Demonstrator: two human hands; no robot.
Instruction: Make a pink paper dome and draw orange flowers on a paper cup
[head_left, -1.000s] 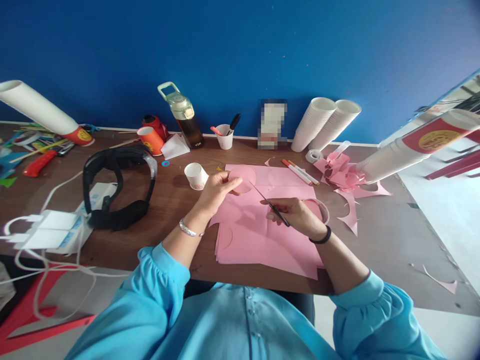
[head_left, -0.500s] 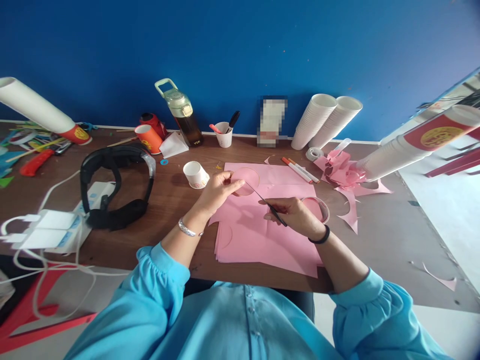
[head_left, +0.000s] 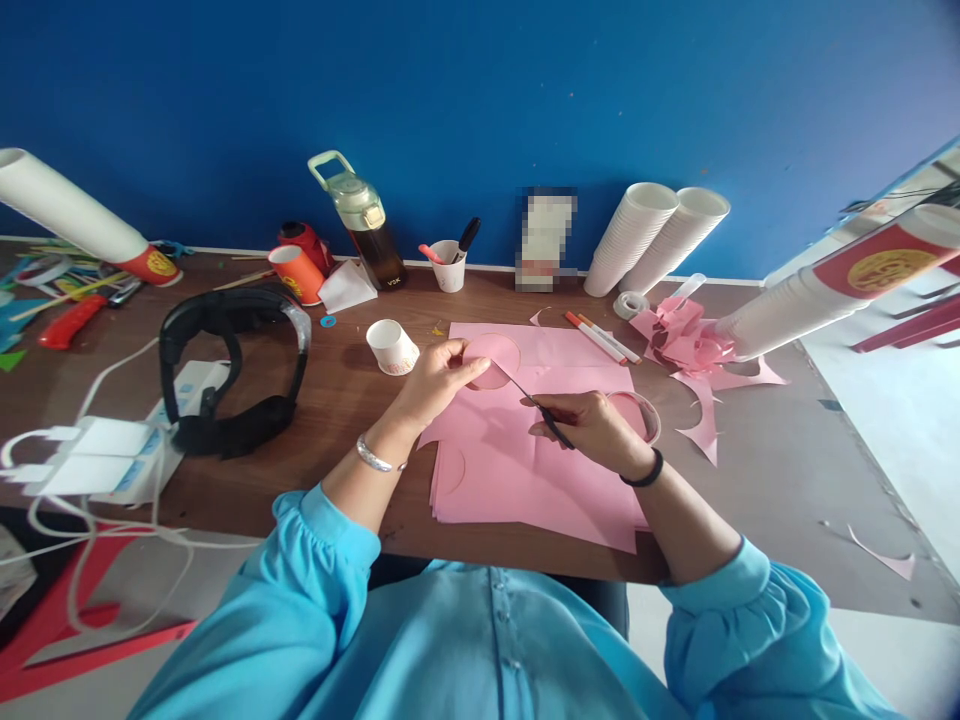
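Between its thumb and fingers, my left hand [head_left: 441,380] pinches a round pink paper disc [head_left: 501,352] with a darker outline along its edge. My right hand [head_left: 589,428] is wrapped round the dark handles of a pair of scissors [head_left: 553,425]. Their thin blades point up and left, with the tips over the disc close to my left thumb. Under both hands lies a stack of pink paper sheets [head_left: 517,480]; a curved line is drawn near its left edge. A roll of tape [head_left: 651,418] rests on the sheets, partly behind my right hand.
A white paper cup [head_left: 391,348] stands left of the sheets. Two markers [head_left: 604,338] lie at their upper right, near pink scraps [head_left: 694,335]. Stacked cups [head_left: 630,240] and a bottle [head_left: 367,225] line the wall. A black headset [head_left: 169,370] and power strip [head_left: 161,450] sit left.
Almost nothing differs. The view has shifted very slightly; both hands keep their hold on the disc and the scissors in nearly the same pose.
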